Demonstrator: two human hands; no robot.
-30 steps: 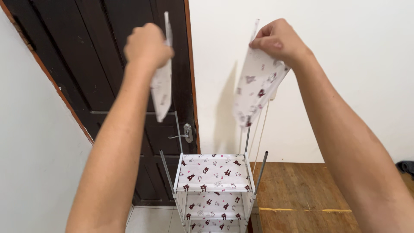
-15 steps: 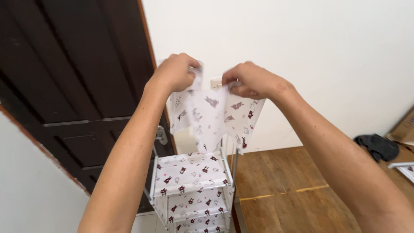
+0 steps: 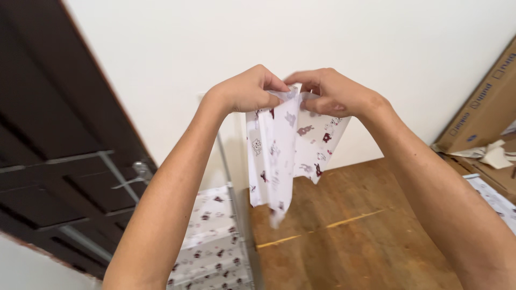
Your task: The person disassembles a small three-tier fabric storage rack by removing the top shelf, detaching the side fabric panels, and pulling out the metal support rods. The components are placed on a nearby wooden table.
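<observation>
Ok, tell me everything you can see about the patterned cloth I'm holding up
The patterned cloth is thin white fabric printed with small dark red and grey cartoon animals. It hangs limp and folded on itself, bunched at the top edge, with one narrow fold dropping lower than the rest. The left hand and right hand pinch that top edge close together, in front of the white wall.

I am standing in a plain room of a home. A dark wooden door [image 3: 48, 161] with a metal lever handle [image 3: 134, 174] is sitting in a white painted wall [image 3: 215, 37]. Beside it, a small fabric shelf rack [image 3: 212, 236] with a cartoon animal print is standing against the wall. A worn wooden table [image 3: 344, 236] is filling the lower right, and a cardboard box [image 3: 484, 107] is leaning at the far right edge.
</observation>
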